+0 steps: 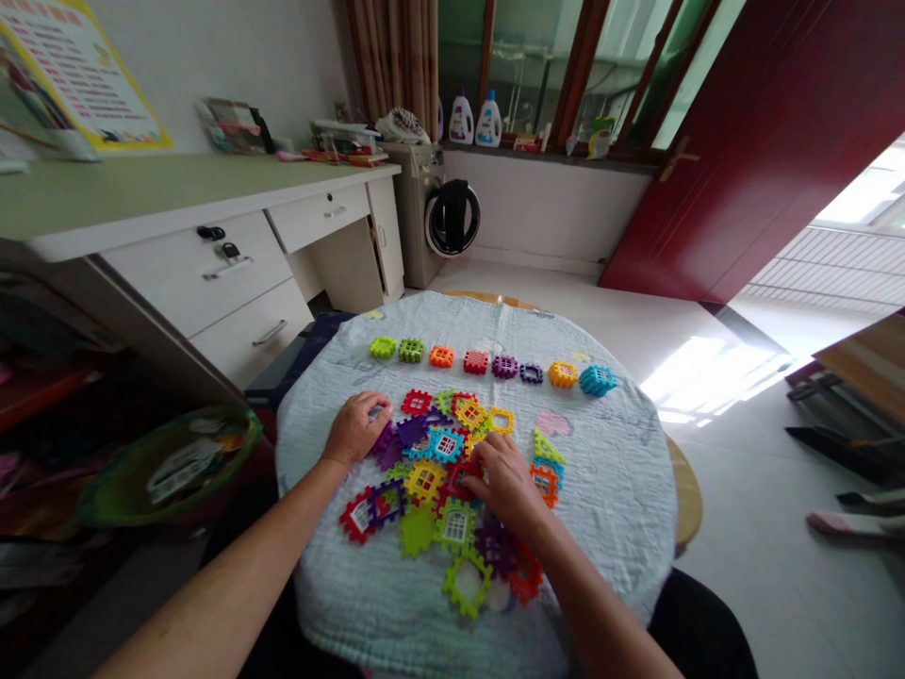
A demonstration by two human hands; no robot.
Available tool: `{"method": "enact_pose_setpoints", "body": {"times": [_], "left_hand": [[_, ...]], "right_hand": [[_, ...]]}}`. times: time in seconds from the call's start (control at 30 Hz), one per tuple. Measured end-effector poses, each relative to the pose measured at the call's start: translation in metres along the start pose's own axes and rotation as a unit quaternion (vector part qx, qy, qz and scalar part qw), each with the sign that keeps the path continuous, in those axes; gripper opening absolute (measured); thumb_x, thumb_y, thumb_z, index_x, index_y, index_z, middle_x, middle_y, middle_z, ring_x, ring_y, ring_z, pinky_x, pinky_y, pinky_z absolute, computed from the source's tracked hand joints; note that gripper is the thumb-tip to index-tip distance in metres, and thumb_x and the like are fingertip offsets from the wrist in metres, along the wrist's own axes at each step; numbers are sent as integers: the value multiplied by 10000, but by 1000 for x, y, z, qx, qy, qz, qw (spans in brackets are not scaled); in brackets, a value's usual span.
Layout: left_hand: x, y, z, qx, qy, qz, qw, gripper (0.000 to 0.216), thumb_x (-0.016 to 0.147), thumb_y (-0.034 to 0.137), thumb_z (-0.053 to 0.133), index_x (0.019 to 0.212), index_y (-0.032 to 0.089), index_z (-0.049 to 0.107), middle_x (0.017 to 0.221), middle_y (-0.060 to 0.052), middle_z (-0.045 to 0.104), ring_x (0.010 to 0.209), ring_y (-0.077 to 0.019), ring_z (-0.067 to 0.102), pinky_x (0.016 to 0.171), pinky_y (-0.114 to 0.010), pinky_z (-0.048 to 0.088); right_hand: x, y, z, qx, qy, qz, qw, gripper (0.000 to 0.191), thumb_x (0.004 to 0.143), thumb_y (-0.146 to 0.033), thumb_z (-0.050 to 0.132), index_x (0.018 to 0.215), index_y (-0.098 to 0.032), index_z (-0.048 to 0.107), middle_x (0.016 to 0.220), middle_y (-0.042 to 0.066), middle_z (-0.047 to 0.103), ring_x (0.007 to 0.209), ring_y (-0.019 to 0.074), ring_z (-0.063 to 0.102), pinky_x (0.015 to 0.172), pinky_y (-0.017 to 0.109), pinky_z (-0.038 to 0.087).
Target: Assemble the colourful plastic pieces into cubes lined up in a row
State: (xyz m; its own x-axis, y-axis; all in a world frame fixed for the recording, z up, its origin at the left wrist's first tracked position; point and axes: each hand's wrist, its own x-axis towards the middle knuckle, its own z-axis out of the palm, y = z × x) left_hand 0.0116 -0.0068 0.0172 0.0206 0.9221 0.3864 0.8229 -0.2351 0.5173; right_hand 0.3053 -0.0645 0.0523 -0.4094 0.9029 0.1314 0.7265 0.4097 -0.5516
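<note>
A loose pile of colourful toothed plastic building pieces covers the middle of the round table. My left hand rests at the pile's left edge, fingers loosely bent with a gap at the thumb, beside a purple piece. Over the pile's right side, my right hand reaches down with thumb and fingers around a red piece, partly hidden by the hand. Close by lie a blue window piece, a yellow window piece and a green window piece. Nearest me is a green frame piece.
Along the far side runs a row of small stacks, from a green stack to a blue stack. Right of the pile lie an orange piece and a green triangle. A pale cloth covers the table.
</note>
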Motion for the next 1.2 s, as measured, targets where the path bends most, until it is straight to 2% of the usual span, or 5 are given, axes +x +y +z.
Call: {"method": "enact_pose_setpoints", "body": {"times": [0.27,0.43,0.8,1.03,1.2], "left_hand": [[0,-1,0,-1,2,1,1000,243,845,395,477,811,210,632,907,-60,680,913,-225,618,895,-369,472],[7,14,-2,30,-14,13,999,208,825,376,511,803,216,642,935,-64,676,939,-234,606,914,-390,460],[18,120,47,23,-112,88,989,206,825,266,550,986,229,672,1015,-75,701,1002,-259,599,926,-434,432],[14,133,55,-160,-187,69,967,266,825,207,455,975,236,672,1022,-39,707,994,-197,630,931,-359,484],[24,114,40,-155,-110,40,981,262,822,223,442,957,215,666,1044,-60,695,1029,-217,612,961,-392,475]], "right_hand": [[-3,38,-18,102,118,87,984,107,784,-232,571,881,-208,535,632,-56,474,578,120,437,573,240,342],[-5,58,-29,47,184,80,978,147,825,-219,501,945,-206,586,770,14,564,709,159,524,669,274,401],[-14,52,-24,-23,56,24,998,95,820,-290,611,875,-213,623,929,48,602,917,207,533,854,335,408],[-16,50,-29,-87,27,37,995,162,734,-260,692,850,-205,593,913,49,622,893,226,495,826,343,365],[-18,52,-32,-92,21,46,994,202,726,-233,682,909,-211,598,938,57,609,901,234,500,819,349,376]]}}
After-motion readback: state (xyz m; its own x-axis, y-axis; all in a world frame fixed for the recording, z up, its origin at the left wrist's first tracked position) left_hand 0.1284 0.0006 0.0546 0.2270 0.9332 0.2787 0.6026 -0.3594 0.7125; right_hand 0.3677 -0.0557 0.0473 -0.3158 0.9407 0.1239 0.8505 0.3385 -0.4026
